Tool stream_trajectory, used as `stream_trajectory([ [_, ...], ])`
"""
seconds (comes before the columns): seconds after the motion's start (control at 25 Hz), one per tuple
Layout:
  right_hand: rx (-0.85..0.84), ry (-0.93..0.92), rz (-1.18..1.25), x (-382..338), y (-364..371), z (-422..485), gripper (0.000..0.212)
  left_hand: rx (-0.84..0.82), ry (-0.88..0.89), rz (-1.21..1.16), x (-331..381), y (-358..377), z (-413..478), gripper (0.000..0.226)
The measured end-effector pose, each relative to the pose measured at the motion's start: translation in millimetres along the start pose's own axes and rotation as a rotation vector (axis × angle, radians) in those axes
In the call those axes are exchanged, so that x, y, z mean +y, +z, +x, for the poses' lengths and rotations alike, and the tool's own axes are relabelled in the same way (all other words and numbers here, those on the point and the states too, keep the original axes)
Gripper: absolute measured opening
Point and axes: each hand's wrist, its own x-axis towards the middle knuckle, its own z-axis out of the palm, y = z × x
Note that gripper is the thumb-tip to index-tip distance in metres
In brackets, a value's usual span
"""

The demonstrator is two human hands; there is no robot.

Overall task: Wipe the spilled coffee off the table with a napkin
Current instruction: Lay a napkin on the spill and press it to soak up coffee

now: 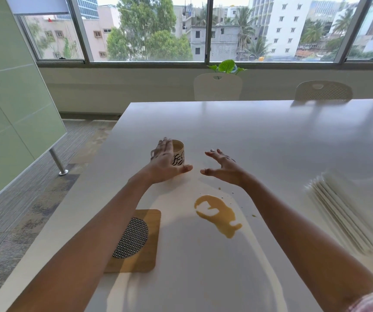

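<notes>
A tan puddle of spilled coffee (218,215) lies on the white table (260,136), just in front of me. A stack of white napkins (350,212) sits blurred at the right. Beyond the puddle stands a patterned coffee mug (178,154) with coffee inside. My left hand (165,162) is held flat with fingers spread, right beside the mug's left side and partly covering it. My right hand (222,167) hovers to the mug's right, fingers apart and curled, holding nothing. Both hands are beyond the spill.
A wooden coaster board with a woven round mat (136,242) lies near the table's left front, partly under my left forearm. Small coffee droplets (231,194) dot the table near the puddle. Two white chairs (217,86) stand at the far edge by the windows.
</notes>
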Motion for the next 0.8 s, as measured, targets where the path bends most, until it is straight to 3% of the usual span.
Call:
stream_trajectory([
  [0.44, 0.147, 0.090, -0.092, 45.5, -68.6, -75.1, 0.060, -0.248, 0.250, 0.124, 126.7, 68.5, 14.7, 0.104],
  [0.8, 0.399, 0.278, -0.124, 91.7, -128.7, -153.7, 0.046, -0.377, 0.375, 0.101, 200.5, 135.9, 22.4, 0.102],
])
